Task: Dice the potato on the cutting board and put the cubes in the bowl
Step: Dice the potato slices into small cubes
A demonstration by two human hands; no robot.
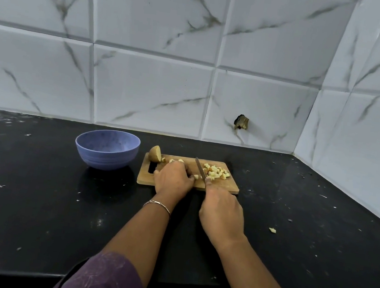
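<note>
A wooden cutting board (229, 188) lies on the black counter. An uncut potato half (154, 154) sits at the board's far left corner. A pile of several pale potato cubes (216, 171) lies on the board's right side. My left hand (173, 178) rests curled over a potato piece in the board's middle; most of that piece is hidden. My right hand (221, 210) grips the handle of a knife (200, 168), whose blade points away from me between my left hand and the cube pile. The blue bowl (107, 148) stands left of the board, and I see nothing in it.
One stray potato cube (272, 230) lies on the black counter (32, 195) to the right of my right hand. White marble-look tiles form the wall behind and at the right. A dark hole (242, 122) shows in the back wall. The counter's front edge runs below my forearms.
</note>
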